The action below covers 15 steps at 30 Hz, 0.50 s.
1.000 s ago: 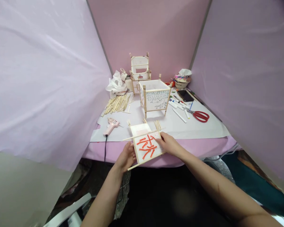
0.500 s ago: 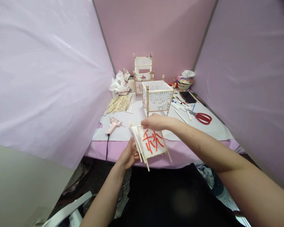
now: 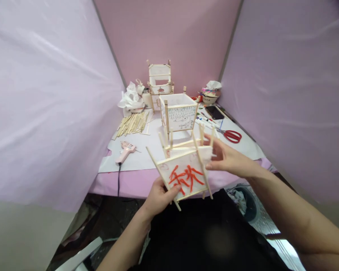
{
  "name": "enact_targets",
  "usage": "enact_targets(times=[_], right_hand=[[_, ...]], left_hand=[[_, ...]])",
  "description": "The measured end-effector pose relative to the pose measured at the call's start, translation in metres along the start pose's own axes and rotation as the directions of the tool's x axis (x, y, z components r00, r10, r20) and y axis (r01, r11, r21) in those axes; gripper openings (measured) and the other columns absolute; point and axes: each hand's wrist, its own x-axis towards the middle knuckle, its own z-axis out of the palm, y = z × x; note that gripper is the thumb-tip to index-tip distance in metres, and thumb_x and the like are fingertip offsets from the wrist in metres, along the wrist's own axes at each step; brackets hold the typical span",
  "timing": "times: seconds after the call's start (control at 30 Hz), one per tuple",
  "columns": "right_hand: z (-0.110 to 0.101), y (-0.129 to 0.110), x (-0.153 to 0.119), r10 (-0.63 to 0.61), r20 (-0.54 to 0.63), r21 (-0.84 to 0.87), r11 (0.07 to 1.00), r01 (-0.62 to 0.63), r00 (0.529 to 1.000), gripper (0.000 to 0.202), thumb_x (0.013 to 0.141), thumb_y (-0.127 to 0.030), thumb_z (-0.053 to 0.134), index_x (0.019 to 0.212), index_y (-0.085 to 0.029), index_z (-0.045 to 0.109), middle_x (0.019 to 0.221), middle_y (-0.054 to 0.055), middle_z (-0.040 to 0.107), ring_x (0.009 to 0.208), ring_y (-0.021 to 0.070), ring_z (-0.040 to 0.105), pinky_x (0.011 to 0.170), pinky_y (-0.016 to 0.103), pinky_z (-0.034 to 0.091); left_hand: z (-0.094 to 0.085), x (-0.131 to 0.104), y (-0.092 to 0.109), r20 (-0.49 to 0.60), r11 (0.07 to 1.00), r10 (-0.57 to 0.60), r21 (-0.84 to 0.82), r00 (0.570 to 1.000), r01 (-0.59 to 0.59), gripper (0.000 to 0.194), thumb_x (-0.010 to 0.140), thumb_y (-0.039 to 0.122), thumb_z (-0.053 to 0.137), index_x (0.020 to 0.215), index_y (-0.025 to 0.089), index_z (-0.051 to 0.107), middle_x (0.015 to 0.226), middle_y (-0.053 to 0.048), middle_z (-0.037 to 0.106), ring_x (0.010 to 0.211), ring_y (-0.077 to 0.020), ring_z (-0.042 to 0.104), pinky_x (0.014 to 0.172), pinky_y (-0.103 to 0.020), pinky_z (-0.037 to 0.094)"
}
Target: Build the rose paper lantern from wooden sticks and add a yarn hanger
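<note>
Over the table's near edge I hold a small stack of white paper panels (image 3: 166, 170) framed with thin wooden sticks. The front panel carries a large red painted character, and its stick ends poke out past the corners. My left hand (image 3: 158, 199) grips the lower left, thumb on the front face, with its other fingers hidden behind. At the right edge, my right hand (image 3: 226, 160) is curled round the side of the stack, thumb in front and fingers behind. Just beyond stands a square paper lantern body (image 3: 182, 117) with drawings on its side.
A pink glue gun (image 3: 126, 153) with a cord lies left, below a pile of wooden sticks (image 3: 132, 124). Red-handled scissors (image 3: 232, 136), a phone (image 3: 214, 112) and pens lie right. Behind are a tiered stick frame (image 3: 159, 70), a plastic bag (image 3: 130, 98), a jar (image 3: 147, 100) and bowls (image 3: 210, 98).
The panels have tilted and fanned apart, showing more behind the front one. My right hand has gone from the top edge to the right side; my left thumb now presses the front.
</note>
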Motion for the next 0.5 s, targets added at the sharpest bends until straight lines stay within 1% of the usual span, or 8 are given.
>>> enact_targets(times=[0.03, 0.07, 0.13, 0.17, 0.23, 0.3, 0.4, 0.5], right_hand=[[0.000, 0.002, -0.015, 0.063, 0.027, 0.062, 0.996, -0.065, 0.998, 0.078, 0.070, -0.042, 0.074, 0.138, -0.026, 0.038, 0.125, 0.010, 0.057, 0.112, 0.0267, 0.058, 0.090, 0.043, 0.050], [0.001, 0.005, -0.030, 0.113, 0.019, 0.093, 0.989, -0.114, 0.993, 0.069, 0.072, -0.041, 0.072, 0.133, -0.024, 0.044, 0.117, 0.009, 0.062, 0.107, 0.0259, 0.061, 0.089, 0.042, 0.051], [0.002, 0.011, -0.055, 0.171, -0.098, 0.078, 0.983, -0.164, 0.980, 0.052, 0.074, -0.040, 0.070, 0.120, -0.022, 0.054, 0.105, 0.007, 0.067, 0.098, 0.0246, 0.064, 0.087, 0.040, 0.052], [-0.001, 0.014, -0.066, 0.180, -0.167, 0.048, 0.983, -0.175, 0.969, 0.046, 0.075, -0.040, 0.069, 0.115, -0.021, 0.056, 0.101, 0.006, 0.067, 0.095, 0.0241, 0.065, 0.086, 0.039, 0.053], [-0.014, 0.017, -0.088, 0.191, -0.249, -0.028, 0.979, -0.204, 0.950, 0.039, 0.076, -0.041, 0.068, 0.108, -0.020, 0.059, 0.097, 0.006, 0.067, 0.090, 0.0234, 0.065, 0.081, 0.037, 0.054], [-0.035, 0.015, -0.110, 0.199, -0.278, -0.117, 0.964, -0.239, 0.940, 0.041, 0.074, -0.041, 0.069, 0.109, -0.021, 0.059, 0.099, 0.007, 0.067, 0.088, 0.0232, 0.065, 0.078, 0.036, 0.054], [-0.067, 0.005, -0.147, 0.197, -0.306, -0.304, 0.907, -0.291, 0.932, 0.041, 0.072, -0.039, 0.072, 0.108, -0.024, 0.062, 0.105, 0.009, 0.065, 0.089, 0.0223, 0.063, 0.077, 0.034, 0.052], [-0.082, -0.006, -0.178, 0.286, -0.240, -0.396, 0.843, -0.363, 0.928, 0.031, 0.077, -0.039, 0.067, 0.104, -0.026, 0.065, 0.099, 0.009, 0.066, 0.077, 0.0190, 0.062, 0.064, 0.029, 0.051]], left_hand=[[0.014, 0.005, 0.004, 0.073, 0.999, 0.018, 0.028, 0.997, -0.020, 0.031, 0.075, 0.035, 0.069, 0.100, 0.015, 0.070, 0.105, -0.008, 0.071, 0.098, -0.0283, 0.065, 0.088, -0.038, 0.052], [0.029, 0.010, 0.006, 0.150, 0.998, 0.035, 0.045, 0.988, -0.042, 0.034, 0.074, 0.034, 0.070, 0.103, 0.017, 0.070, 0.107, -0.008, 0.071, 0.100, -0.0283, 0.064, 0.090, -0.039, 0.051], [0.063, 0.023, 0.006, 0.278, 0.993, 0.080, 0.061, 0.957, -0.101, 0.045, 0.072, 0.034, 0.073, 0.114, 0.020, 0.065, 0.113, -0.007, 0.068, 0.106, -0.0282, 0.062, 0.096, -0.041, 0.048], [0.079, 0.030, 0.004, 0.321, 0.989, 0.112, 0.059, 0.940, -0.138, 0.050, 0.072, 0.034, 0.073, 0.119, 0.021, 0.062, 0.117, -0.007, 0.066, 0.109, -0.0281, 0.060, 0.098, -0.041, 0.046], [0.105, 0.042, -0.002, 0.382, 0.973, 0.181, 0.062, 0.906, -0.221, 0.052, 0.074, 0.034, 0.071, 0.124, 0.022, 0.059, 0.123, -0.006, 0.063, 0.113, -0.0278, 0.057, 0.100, -0.042, 0.043], [0.120, 0.051, -0.010, 0.432, 0.950, 0.218, 0.111, 0.875, -0.291, 0.044, 0.079, 0.035, 0.066, 0.121, 0.023, 0.061, 0.123, -0.007, 0.062, 0.113, -0.0271, 0.057, 0.100, -0.041, 0.042], [0.131, 0.061, -0.020, 0.518, 0.885, 0.181, 0.285, 0.836, -0.369, 0.031, 0.083, 0.040, 0.059, 0.106, 0.022, 0.068, 0.112, -0.009, 0.066, 0.104, -0.0270, 0.059, 0.094, -0.038, 0.043], [0.143, 0.065, -0.027, 0.629, 0.828, 0.137, 0.351, 0.765, -0.437, 0.030, 0.082, 0.044, 0.058, 0.096, 0.022, 0.071, 0.101, -0.010, 0.068, 0.097, -0.0272, 0.060, 0.088, -0.035, 0.044]])
